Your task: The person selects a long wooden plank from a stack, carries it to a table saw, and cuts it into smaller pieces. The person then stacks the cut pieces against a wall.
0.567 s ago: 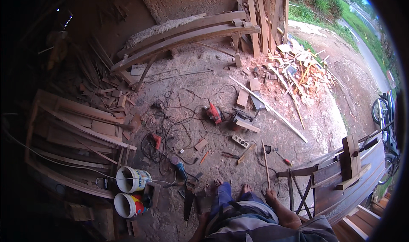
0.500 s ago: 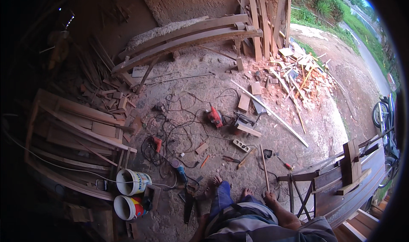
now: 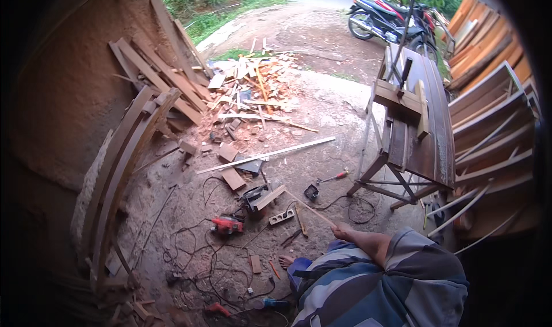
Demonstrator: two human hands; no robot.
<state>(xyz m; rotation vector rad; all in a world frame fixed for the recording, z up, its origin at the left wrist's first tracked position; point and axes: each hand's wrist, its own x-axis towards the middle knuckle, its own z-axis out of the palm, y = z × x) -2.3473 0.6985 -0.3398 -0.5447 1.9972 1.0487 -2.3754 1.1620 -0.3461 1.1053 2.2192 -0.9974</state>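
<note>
We find, at 9 o'clock, long curved beams [image 3: 107,200] of brown timber beside a rough, earth-coloured wall [image 3: 69,114]. At 7 o'clock a red power tool [image 3: 228,224] lies on gritty, dust-strewn concrete among looping black cables. Just short of 12 o'clock, a scrap heap [image 3: 256,85] consists of splintery, pale and reddish offcuts. A pale, rectangular socket strip [image 3: 282,218] lies at 6 o'clock. Towards 5 o'clock we place the thin, straight wooden stick [image 3: 310,209], slanting up and left from the right hand [image 3: 342,230], whose fingers are curled around its near end. We cannot tell the state of the left hand's fingers, as that hand is out of view. Between 2 and 3 o'clock stands a bench [image 3: 425,131] with a dark planked top and crossed braces.

Compared with the earlier view, ours has swung right: the buckets at left have dropped out, the bench shows more fully, and the stick, formerly near upright, now slants. The right hand's hold is unchanged.

We count two curved beams, one red power tool, one socket strip, one stick, at least two motorcycles [image 3: 385,21] at 1 o'clock, and one bench.
</note>
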